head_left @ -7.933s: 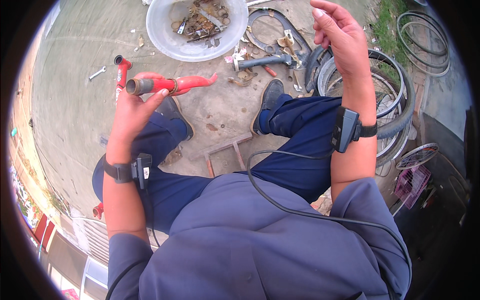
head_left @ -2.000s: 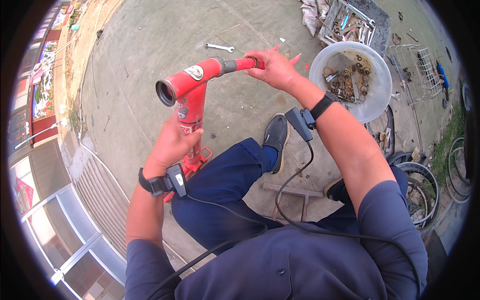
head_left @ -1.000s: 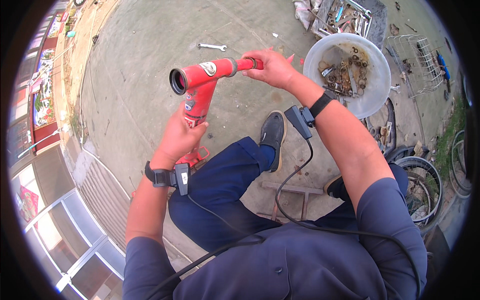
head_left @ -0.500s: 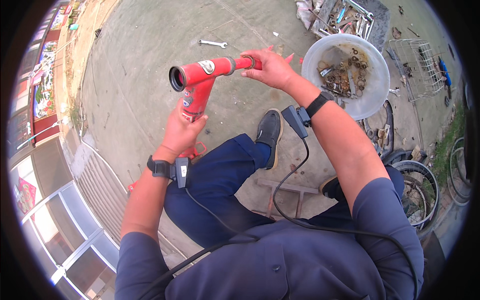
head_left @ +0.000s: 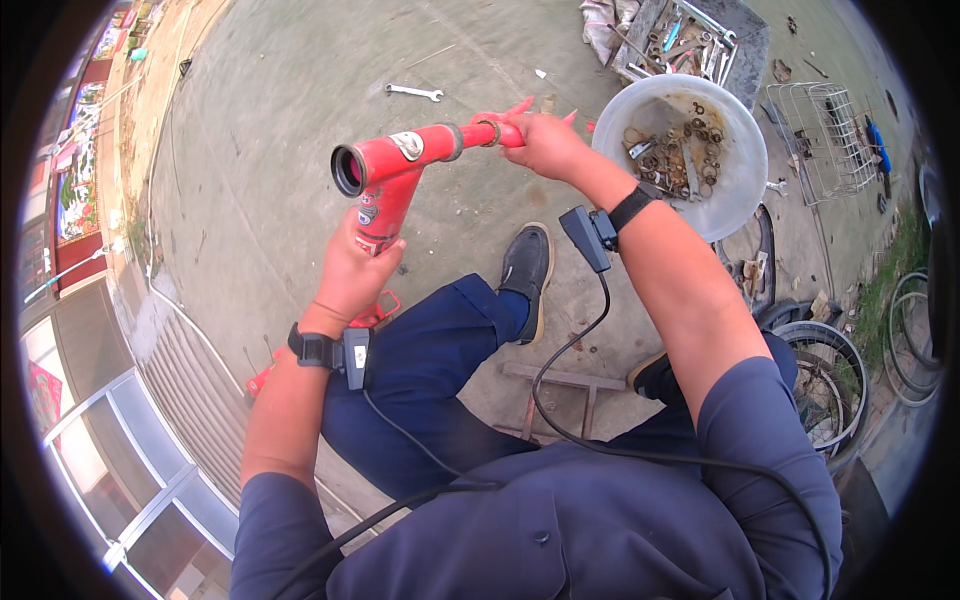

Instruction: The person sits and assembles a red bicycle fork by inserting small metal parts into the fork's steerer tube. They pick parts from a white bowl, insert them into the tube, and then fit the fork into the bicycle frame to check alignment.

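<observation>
Above the person's knees, a red bicycle frame piece (head_left: 400, 170) is held up in the air: the left hand (head_left: 350, 275) wraps closed around its thicker lower tube, and the right hand (head_left: 540, 145) closes around the far end of the thinner upper tube, just past a metal ring (head_left: 487, 130) seated on it. The open tube mouth (head_left: 347, 170) faces left and toward the camera. By my reading, the step in hand is work on that ring or fitting, with the left hand bracing the frame; the next move seems to call for a firm counter-hold from the left while the right fingers work at the tube end. Room is good ahead and to the left, where bare concrete ground (head_left: 270, 120) carries only a spanner (head_left: 413, 92). Right of the right hand it is tighter: a pale bowl (head_left: 740, 190) of small metal parts sits near the wrist, with a wire basket (head_left: 825, 140) beyond and bicycle wheels (head_left: 830, 385) by the right leg. A black shoe (head_left: 527, 275) rests below the frame.
</observation>
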A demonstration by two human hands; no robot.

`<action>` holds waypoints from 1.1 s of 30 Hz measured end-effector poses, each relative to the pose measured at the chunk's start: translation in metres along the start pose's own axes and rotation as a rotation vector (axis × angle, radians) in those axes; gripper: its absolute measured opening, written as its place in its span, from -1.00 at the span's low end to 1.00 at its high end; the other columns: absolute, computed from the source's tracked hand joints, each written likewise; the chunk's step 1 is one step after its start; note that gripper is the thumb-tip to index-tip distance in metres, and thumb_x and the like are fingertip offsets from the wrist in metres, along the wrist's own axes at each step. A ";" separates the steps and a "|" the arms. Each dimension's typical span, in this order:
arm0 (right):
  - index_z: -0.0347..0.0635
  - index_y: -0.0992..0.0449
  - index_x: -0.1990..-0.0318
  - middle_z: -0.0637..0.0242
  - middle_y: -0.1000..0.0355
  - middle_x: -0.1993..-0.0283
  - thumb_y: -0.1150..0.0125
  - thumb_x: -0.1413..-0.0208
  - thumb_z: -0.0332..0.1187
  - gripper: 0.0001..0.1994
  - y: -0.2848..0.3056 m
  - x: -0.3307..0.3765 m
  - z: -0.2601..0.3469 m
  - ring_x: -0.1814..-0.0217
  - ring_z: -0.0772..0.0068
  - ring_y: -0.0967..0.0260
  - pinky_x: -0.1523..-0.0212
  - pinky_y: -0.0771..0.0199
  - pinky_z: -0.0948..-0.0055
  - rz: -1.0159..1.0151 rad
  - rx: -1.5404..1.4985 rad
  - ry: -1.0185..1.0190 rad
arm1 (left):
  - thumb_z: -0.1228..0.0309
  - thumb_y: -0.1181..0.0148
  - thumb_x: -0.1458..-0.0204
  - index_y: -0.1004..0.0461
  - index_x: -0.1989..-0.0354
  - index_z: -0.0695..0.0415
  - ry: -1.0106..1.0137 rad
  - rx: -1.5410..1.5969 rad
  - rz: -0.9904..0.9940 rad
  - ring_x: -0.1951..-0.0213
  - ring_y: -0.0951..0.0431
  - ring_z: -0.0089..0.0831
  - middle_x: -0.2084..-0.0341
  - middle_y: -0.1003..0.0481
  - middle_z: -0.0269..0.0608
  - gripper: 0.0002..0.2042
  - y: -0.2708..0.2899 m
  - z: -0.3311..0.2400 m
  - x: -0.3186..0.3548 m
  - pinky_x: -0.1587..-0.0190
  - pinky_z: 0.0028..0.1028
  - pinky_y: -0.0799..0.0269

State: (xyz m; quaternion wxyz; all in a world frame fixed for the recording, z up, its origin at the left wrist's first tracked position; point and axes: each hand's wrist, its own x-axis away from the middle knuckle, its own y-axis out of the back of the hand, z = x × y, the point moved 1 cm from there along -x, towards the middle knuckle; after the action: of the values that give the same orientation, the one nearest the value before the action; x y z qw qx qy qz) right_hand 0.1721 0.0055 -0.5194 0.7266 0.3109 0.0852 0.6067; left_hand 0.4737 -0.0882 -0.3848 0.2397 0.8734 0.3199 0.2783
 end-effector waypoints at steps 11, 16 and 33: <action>-0.11 -0.64 0.10 0.09 -0.61 0.24 -0.39 -0.15 -0.17 -0.73 0.002 0.011 0.011 0.21 -0.01 -0.56 0.17 -0.52 0.11 -0.243 0.032 0.071 | 0.50 -0.39 -0.04 -0.44 0.05 0.19 -0.057 -0.029 -0.032 0.26 -0.62 -0.49 0.29 -0.60 -0.26 -0.68 -0.002 -0.001 0.005 0.13 -0.41 -0.55; -0.09 -0.65 0.13 0.09 -0.61 0.28 -0.38 -0.15 -0.12 -0.72 0.010 0.015 0.016 0.23 -0.04 -0.56 0.19 -0.52 0.08 -0.273 0.075 0.070 | 0.49 -0.39 -0.03 -0.44 0.04 0.18 -0.065 -0.043 -0.032 0.24 -0.62 -0.47 0.28 -0.60 -0.27 -0.67 -0.001 -0.002 0.006 0.11 -0.40 -0.55; -0.12 -0.61 -0.04 0.03 -0.60 0.24 -0.37 -0.13 -0.11 -0.60 0.017 0.029 0.053 0.19 -0.03 -0.57 0.12 -0.52 0.18 -0.201 0.284 0.025 | 0.27 -0.36 -0.03 -0.45 -0.10 0.16 -0.137 -0.198 -0.018 0.08 -0.61 0.09 0.15 -0.60 0.08 -0.54 0.014 -0.020 0.016 0.03 -0.10 -0.51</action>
State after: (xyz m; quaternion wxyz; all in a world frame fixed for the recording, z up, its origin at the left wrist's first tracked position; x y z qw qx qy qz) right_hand 0.1913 0.0153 -0.4610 0.7315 0.3927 0.2097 0.5166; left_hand 0.4771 -0.0817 -0.3562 0.3484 0.8595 0.2816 0.2462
